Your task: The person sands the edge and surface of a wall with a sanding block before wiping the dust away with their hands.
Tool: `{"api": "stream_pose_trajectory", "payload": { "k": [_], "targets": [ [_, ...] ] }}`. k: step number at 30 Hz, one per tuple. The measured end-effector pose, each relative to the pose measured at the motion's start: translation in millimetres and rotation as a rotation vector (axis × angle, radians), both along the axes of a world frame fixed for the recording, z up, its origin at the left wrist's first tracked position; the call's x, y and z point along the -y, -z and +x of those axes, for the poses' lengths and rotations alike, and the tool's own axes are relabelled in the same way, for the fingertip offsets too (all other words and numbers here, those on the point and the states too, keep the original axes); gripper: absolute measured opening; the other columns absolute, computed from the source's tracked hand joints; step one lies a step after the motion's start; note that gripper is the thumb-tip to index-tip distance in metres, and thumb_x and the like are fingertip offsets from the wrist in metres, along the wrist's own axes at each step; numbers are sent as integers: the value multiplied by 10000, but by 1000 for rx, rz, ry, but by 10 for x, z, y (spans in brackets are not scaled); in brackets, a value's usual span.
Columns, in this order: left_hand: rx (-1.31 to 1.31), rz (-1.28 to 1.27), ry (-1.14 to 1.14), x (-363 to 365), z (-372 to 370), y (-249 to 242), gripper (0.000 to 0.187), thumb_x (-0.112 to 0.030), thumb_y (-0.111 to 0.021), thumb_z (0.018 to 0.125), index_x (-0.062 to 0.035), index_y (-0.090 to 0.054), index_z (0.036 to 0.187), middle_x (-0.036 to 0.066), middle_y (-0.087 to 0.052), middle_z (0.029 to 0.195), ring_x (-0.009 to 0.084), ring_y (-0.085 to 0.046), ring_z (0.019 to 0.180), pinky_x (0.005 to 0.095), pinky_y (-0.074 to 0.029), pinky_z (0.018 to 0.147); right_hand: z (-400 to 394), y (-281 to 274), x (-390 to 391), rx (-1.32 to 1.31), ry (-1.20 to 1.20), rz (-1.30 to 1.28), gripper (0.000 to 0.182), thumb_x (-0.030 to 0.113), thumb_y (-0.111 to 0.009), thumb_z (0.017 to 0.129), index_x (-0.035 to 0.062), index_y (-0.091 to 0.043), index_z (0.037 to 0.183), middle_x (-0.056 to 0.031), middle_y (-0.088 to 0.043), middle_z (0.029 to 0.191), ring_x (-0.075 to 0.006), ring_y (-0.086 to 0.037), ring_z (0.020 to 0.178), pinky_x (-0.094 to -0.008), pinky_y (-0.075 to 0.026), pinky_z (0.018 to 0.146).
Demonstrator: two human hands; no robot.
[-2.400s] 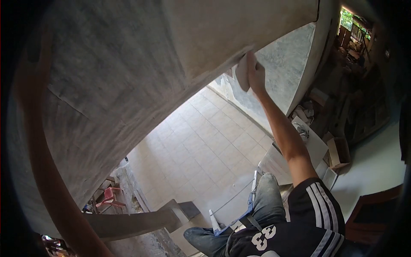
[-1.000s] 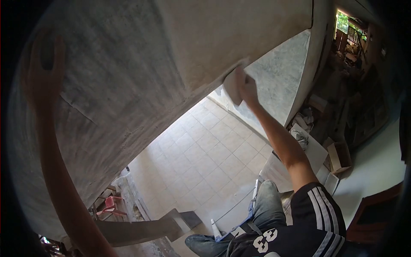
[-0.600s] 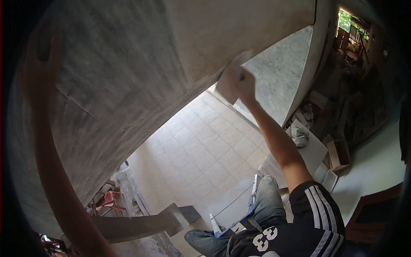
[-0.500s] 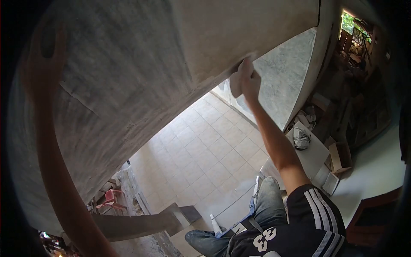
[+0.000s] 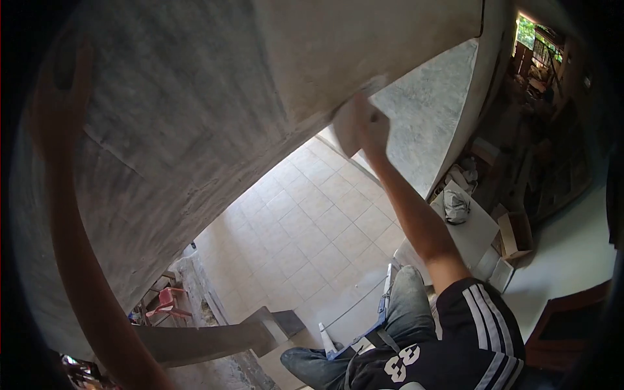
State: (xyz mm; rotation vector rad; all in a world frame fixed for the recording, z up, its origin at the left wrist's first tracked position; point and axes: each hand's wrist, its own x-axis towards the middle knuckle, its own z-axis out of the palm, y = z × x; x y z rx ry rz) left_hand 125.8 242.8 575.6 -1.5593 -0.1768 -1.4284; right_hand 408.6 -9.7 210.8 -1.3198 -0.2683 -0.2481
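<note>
A grey plastered concrete surface [image 5: 188, 97] slants overhead, with a smoother beige band along its right part. My right hand [image 5: 369, 127] grips a thin, flat sheet [image 5: 348, 130] right at the lower edge of this surface. The sheet looks pale brown and is smeared by motion; its kind does not show clearly. A light patch [image 5: 375, 84] marks the edge just above my fingers. At the far upper left, my left hand [image 5: 60, 110] lies in shadow against the plaster, thumb and fingers stretched apart.
Below lies a tiled floor [image 5: 305, 214]. Blue and white ladder parts [image 5: 382, 312] stand by my legs. A white table [image 5: 471, 224] bears a crumpled bag [image 5: 457, 207], near a cardboard box [image 5: 515, 234]. A red chair [image 5: 170, 302] is lower left; a grey beam [image 5: 201, 344] crosses below.
My right hand has shifted slightly left along the edge, and the sheet has turned so that more of its flat face shows. My left hand stays against the plaster.
</note>
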Motion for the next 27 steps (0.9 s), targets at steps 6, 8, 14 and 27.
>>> {"api": "stream_pose_trajectory", "payload": {
  "k": [6, 8, 14, 27],
  "targets": [
    [-16, -21, 56, -24, 59, -17, 563, -559, -593, 869, -157, -611, 1262, 103, -655, 1200, 308, -626, 1094, 399, -493, 915, -486, -8, -182, 136, -49, -414, 417, 375, -676, 856, -30, -644, 761, -47, -611, 652, -66, -534, 671, -299, -461, 583],
    [17, -30, 84, 64, 70, 59, 566, -559, -591, 870, -157, -605, 1268, 105, -653, 1203, 310, -620, 1103, 399, -487, 926, -274, 109, -176, 238, 42, -181, 489, 440, -651, 889, -9, -619, 697, -28, -593, 620, -53, -532, 662, -262, -447, 564],
    [-59, -51, 36, 64, 20, -19, 549, -539, -559, 898, -184, -566, 1316, 90, -629, 1248, 303, -607, 1122, 401, -468, 958, -761, 4, -409, 25, -57, -219, 594, 528, -639, 871, -19, -638, 641, -40, -586, 588, -92, -514, 596, -286, -423, 530],
    [-38, 66, 254, 322, 76, 151, 438, -383, -638, 843, -136, -571, 1198, 120, -548, 1197, 315, -536, 1100, 448, -429, 916, -802, -221, -366, -162, -175, 166, 581, 535, -610, 905, 1, -650, 680, -27, -598, 618, -79, -546, 615, -258, -450, 546]
  ]
}}
